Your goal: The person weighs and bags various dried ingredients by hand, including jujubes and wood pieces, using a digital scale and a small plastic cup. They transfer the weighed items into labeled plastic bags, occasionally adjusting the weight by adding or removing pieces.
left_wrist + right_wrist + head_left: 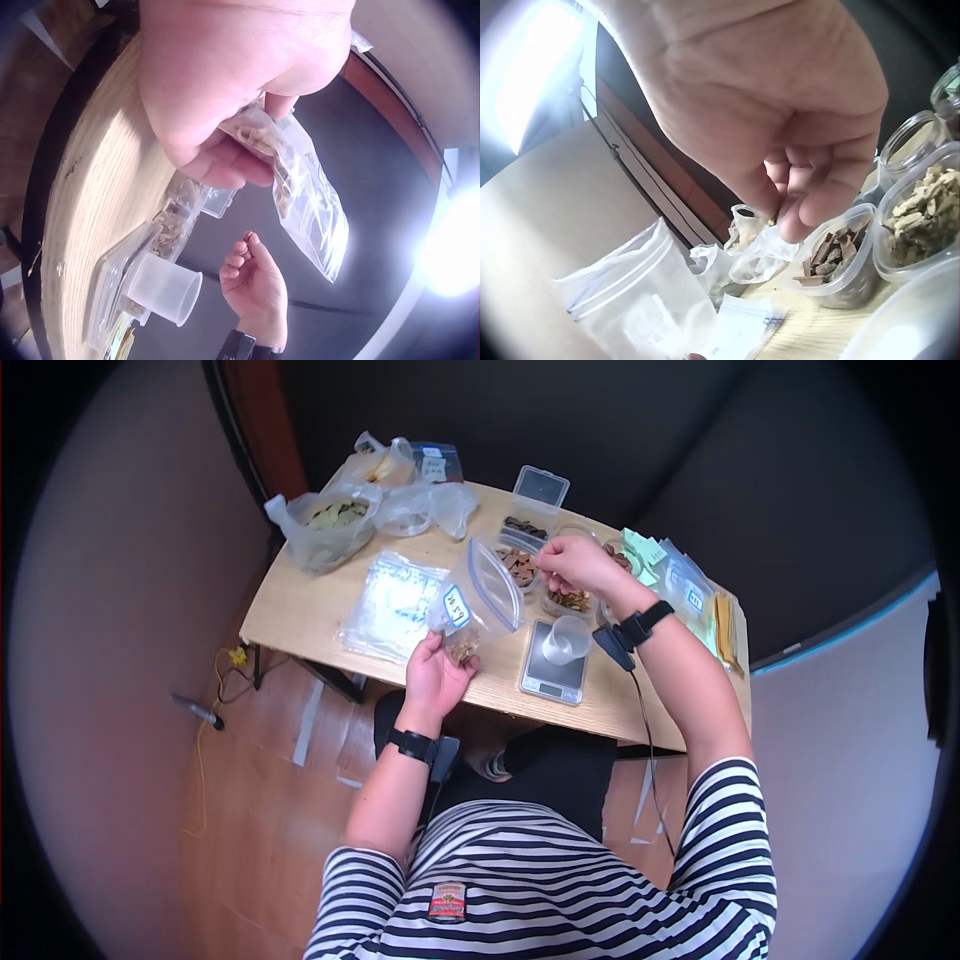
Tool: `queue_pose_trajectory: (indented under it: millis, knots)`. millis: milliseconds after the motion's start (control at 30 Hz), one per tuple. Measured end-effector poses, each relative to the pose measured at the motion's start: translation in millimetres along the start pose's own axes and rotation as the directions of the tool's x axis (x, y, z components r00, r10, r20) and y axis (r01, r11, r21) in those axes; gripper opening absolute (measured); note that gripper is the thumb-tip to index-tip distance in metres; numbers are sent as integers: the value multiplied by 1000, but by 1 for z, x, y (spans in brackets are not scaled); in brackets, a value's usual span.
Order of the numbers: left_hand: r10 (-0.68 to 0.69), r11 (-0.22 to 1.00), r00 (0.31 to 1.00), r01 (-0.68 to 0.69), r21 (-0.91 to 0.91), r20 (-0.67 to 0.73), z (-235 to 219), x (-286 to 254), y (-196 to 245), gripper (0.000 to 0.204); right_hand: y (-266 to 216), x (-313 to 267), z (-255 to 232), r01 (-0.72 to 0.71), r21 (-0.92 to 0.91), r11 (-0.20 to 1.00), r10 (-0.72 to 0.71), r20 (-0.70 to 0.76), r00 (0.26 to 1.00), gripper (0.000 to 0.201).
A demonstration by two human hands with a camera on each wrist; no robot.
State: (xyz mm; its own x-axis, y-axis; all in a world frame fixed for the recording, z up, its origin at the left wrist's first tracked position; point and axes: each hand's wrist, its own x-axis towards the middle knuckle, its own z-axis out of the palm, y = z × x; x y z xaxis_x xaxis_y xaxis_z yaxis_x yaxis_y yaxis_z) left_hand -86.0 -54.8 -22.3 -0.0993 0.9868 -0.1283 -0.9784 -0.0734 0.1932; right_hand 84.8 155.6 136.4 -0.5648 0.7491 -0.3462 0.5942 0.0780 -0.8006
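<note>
My left hand (pixel 436 682) grips the bottom of a clear zip bag (pixel 482 600) near the table's front edge. The bag bears a blue-bordered label (pixel 456 608), its mouth gapes, and dried pale pieces (pixel 259 140) lie in its lower end. Over the plastic tubs hovers my right hand (pixel 585 565), thumb and fingertips pinched on a tiny dried piece (pixel 772 221), mostly hidden by the fingers. Below that hand stand a tub of brown bark-like pieces (pixel 832 256) and a tub of yellowish dried chips (pixel 924 214).
A digital scale (pixel 545 686) with a translucent plastic cup (pixel 567 641) on it sits at the front. Flat clear bags (pixel 393 600) lie left; a bag of dried leaves (pixel 335 520) stands behind them. A dark-filled tub (pixel 526 526) is at the back, green papers (pixel 640 552) at right.
</note>
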Motion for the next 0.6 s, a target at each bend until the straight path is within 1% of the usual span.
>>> queue_pose_trajectory:
  millis: [33,67,133,167,200,267,300,367,400,467,500,533,567,600]
  knots:
    - [-11,1000,1000,10,-10,-29,-1,1,0,36,1,5,1,15,-24,1000,-15,-3,1000,16]
    - [-28,1000,999,28,12,-25,-2,1,0,36,3,9,2,17,-2,1000,-17,-22,1000,16]
    - [-12,1000,1000,11,-15,-10,-1,1,1,37,3,13,4,5,38,999,-3,-54,999,18]
    - [-15,1000,999,14,-14,-34,-1,1,1,37,4,12,5,31,37,999,-28,-84,996,22]
    - [-23,1000,999,23,1,-34,-2,1,2,37,3,9,5,34,52,998,-29,-93,995,22]
    - [-43,997,999,43,-60,5,-8,2,3,40,1,2,6,75,80,994,-61,-157,986,26]
    - [-47,998,999,47,-50,2,-10,2,4,40,-3,-5,7,76,91,993,-61,-160,985,26]
    - [-57,996,998,60,-63,41,-13,2,4,41,-12,-30,14,229,70,971,-210,-216,954,27]
    - [-60,996,998,62,-58,36,-9,1,3,41,-17,-47,17,228,78,971,-207,-216,954,27]
    - [-19,1000,999,19,-16,-40,3,-2,1,39,-19,-84,30,324,53,945,-309,-190,932,33]
    - [-19,1000,999,19,-13,-44,-2,1,2,39,-11,-97,42,415,87,906,-394,-188,900,34]
    - [-57,998,998,57,-23,22,-12,5,3,40,-3,-109,55,501,123,856,-476,-189,859,35]
    - [-94,995,992,97,-29,85,-19,5,5,43,-3,-124,62,468,-6,884,-466,-106,878,34]
    - [-95,995,992,97,-19,79,-16,3,5,43,-8,-140,66,440,-139,887,-448,-29,894,33]
